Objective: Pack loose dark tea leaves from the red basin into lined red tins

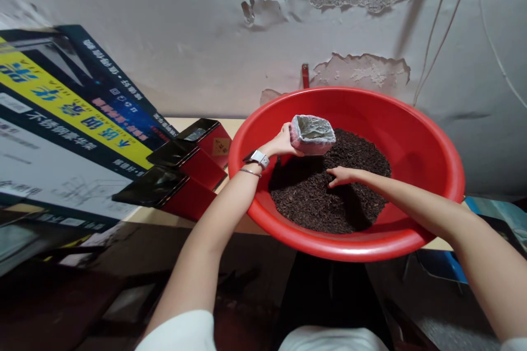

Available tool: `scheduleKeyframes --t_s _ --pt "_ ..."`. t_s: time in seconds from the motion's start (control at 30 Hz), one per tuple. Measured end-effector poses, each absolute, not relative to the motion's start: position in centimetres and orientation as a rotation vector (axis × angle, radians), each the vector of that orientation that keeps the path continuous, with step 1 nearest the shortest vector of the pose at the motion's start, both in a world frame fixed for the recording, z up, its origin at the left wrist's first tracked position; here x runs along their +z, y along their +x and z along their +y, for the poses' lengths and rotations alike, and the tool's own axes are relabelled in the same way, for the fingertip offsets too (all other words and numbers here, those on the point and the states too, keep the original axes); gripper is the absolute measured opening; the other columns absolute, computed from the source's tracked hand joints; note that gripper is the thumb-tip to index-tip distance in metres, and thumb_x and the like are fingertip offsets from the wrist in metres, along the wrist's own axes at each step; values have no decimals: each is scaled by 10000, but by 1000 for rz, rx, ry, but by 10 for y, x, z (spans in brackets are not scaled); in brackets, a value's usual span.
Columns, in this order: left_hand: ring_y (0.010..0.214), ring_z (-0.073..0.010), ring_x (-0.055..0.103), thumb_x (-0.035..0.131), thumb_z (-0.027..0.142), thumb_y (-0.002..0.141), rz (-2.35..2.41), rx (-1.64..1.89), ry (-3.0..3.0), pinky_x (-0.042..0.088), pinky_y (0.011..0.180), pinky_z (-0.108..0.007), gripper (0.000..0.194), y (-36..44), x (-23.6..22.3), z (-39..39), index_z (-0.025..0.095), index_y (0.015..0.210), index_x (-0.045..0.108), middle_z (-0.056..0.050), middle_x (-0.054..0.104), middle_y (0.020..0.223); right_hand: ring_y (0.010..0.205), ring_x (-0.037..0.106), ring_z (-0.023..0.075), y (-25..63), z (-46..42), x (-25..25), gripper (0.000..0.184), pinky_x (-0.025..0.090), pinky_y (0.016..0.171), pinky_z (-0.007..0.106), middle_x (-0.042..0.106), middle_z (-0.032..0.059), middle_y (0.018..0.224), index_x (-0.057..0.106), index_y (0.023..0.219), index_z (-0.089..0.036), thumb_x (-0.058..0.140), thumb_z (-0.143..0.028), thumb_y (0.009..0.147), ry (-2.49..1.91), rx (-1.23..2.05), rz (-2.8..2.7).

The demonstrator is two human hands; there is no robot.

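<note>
A large red plastic basin [346, 249] holds a heap of dark loose dried leaves, like tea [317, 208]. My left hand [283, 141], with a watch on its wrist, grips a foil-lined bag [315, 140] over the basin's left part. The bag's mouth is open and faces up toward me, showing a silvery inside. My right hand [341, 176] is just above the leaves, right of and below the bag. Its thumb and fingers are apart, with nothing visible in them; whether the fingertips touch the leaves I cannot tell.
Several open red and black tins [193, 192] stand left of the basin on the narrow pale table [154, 217]. A big printed carton [78, 131] leans beside them. Behind is a peeling wall [197, 38] with hanging cords [447, 24]. A blue item [442, 266] shows at lower right.
</note>
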State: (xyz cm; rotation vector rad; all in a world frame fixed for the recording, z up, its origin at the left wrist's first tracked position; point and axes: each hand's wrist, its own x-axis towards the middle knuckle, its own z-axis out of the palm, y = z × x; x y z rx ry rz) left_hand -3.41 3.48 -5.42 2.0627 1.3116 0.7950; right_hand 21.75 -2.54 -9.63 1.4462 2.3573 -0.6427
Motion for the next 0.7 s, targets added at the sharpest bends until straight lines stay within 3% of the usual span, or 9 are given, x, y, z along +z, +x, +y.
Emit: scheduleKeyframes --t_s 0.13,0.27,0.47,0.6,0.7 --pt "1325 -371 386 924 374 366 1312 807 2067 319 1152 -482 1193 -35 -56 37 120 1335 275 -172 349 1359 1205 602 270 221 -15 -90 643 486 970 286 599 121 1361 482 1452 -155 656 -322 856 1497 -634 2367" --pt "1341 -376 377 932 374 345 1337 804 2030 312 1159 -470 1235 -35 -55 37 110 1346 259 -190 335 1376 1207 592 283 241 2 -71 563 473 977 313 609 142 1338 536 1393 -141 644 -328 873 1643 -479 2351" --pt "1348 -386 368 943 375 316 1302 840 1997 308 1156 -489 1263 -36 -58 43 126 1355 270 -183 350 1372 1107 621 266 264 28 0 422 486 911 319 662 134 1215 600 1267 -147 617 -331 887 1925 -214 2456" --pt "1328 -374 389 940 390 342 1258 844 2033 319 1145 -496 1230 -37 -59 43 136 1344 273 -180 357 1367 944 639 235 232 37 43 316 499 828 317 685 91 1013 642 1123 -184 670 -320 839 1854 -153 2625" --pt "1331 -374 383 940 398 340 1274 837 2031 317 1145 -499 1231 -36 -58 39 142 1343 274 -175 344 1368 903 629 229 192 39 50 357 503 819 339 664 79 984 624 1102 -187 727 -321 789 1792 -174 2753"
